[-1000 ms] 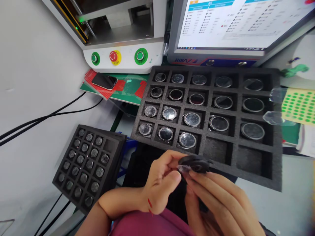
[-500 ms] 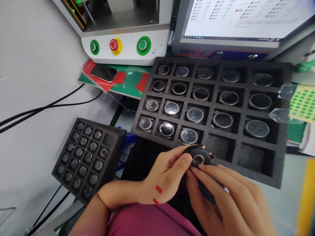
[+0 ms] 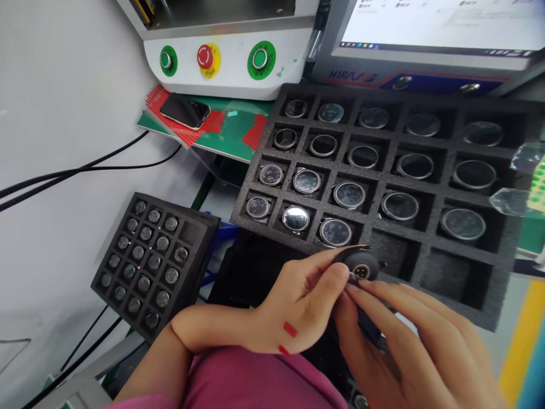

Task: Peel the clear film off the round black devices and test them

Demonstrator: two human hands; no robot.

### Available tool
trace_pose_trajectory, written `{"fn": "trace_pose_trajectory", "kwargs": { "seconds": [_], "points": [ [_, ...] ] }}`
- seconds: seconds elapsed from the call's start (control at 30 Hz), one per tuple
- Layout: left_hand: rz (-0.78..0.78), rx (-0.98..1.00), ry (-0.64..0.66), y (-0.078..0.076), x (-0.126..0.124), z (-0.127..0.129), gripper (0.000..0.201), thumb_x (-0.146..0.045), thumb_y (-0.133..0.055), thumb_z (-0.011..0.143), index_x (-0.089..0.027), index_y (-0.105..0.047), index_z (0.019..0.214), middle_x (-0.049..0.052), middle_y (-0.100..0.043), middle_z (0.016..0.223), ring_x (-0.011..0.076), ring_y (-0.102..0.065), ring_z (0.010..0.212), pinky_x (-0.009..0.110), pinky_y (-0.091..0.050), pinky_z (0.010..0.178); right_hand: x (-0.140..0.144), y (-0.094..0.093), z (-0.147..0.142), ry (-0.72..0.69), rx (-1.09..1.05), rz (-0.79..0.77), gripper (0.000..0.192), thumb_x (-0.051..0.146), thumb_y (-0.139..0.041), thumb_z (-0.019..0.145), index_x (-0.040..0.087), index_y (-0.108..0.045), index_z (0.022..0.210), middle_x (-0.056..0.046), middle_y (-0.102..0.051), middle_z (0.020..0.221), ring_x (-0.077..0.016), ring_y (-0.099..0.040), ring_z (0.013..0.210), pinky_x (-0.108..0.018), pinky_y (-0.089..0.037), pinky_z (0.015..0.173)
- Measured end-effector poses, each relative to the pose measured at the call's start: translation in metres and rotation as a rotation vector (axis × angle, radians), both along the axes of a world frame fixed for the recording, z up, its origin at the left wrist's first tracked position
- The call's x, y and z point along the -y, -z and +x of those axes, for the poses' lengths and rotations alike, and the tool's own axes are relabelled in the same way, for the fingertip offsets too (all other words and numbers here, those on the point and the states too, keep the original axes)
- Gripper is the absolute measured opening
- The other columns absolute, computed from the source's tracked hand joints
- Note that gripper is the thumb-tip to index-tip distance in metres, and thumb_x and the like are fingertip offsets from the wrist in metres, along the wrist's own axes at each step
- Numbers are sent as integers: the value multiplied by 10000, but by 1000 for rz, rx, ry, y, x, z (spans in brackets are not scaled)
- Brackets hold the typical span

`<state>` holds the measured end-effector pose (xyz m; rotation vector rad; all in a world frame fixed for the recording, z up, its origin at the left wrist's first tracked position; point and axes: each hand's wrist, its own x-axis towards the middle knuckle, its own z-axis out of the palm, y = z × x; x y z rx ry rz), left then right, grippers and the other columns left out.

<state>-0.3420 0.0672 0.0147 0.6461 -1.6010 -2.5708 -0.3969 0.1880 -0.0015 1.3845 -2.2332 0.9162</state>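
Note:
My left hand [image 3: 313,304] pinches a round black watch case [image 3: 367,262] between thumb and fingers, its back turned up. A ring with small metal contacts shows in the middle of that back. My right hand [image 3: 409,335] is closed at the case's lower edge, thumb and fingertips pressed together against it. Something dark and shiny partly shows under the right fingers; I cannot make out what it is. Just beyond the hands lies a dark foam tray [image 3: 457,304] with round watch cases in most of its compartments. Two compartments in its nearest row hold none.
A smaller foam tray [image 3: 187,234] with several round pieces stands at left. Behind are a phone [image 3: 185,111] on a green mat, a machine panel [image 3: 230,71] with a red stop button [image 3: 205,57], and a monitor [image 3: 426,28]. Black cables [image 3: 80,169] cross the left side.
The camera view has shifted, so the large tray sits farther right and higher. Both hands stay together on the watch case, which is tilted slightly differently.

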Motion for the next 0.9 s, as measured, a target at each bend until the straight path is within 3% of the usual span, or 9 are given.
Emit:
{"fn": "trace_pose_trajectory", "kwargs": {
  "seconds": [0.3,0.47,0.63,0.77,0.9],
  "points": [
    [-34,0,-48,8,-3,1,384,-413,-463,972,-152,-649,1185,92,-703,1096,209,-644,1002,337,-488,937,1,5,3,39,-13,-56,165,40,-734,764,125,-640,869,-63,-674,856,-196,-646,798,-372,-554,757],
    [-63,6,7,14,-2,2,403,-383,-451,969,-110,-628,1207,116,-704,1082,240,-640,1023,361,-491,917,-1,7,3,64,-32,-48,138,71,-738,771,135,-641,845,-61,-683,811,-197,-658,761,-338,-549,668],
    [-104,-3,-20,23,-3,1,374,-347,-442,968,-129,-642,1196,91,-709,1053,219,-635,991,349,-490,902,-3,6,6,59,-17,12,142,74,-741,770,138,-644,850,-53,-684,804,-175,-650,752,-293,-542,642],
    [-129,17,-41,22,0,2,368,-349,-442,957,-136,-659,1164,86,-717,1018,209,-648,933,349,-508,869,-1,8,10,107,147,-54,122,71,-685,811,179,-646,853,-29,-688,808,-153,-661,704,-279,-553,630],
    [-168,11,27,17,4,4,432,-352,-507,887,-99,-616,1220,124,-718,1015,245,-666,946,363,-539,831,-5,12,12,188,476,-172,50,152,-650,846,201,-649,858,-23,-682,796,-165,-668,687,-292,-549,609]
  ]
}}
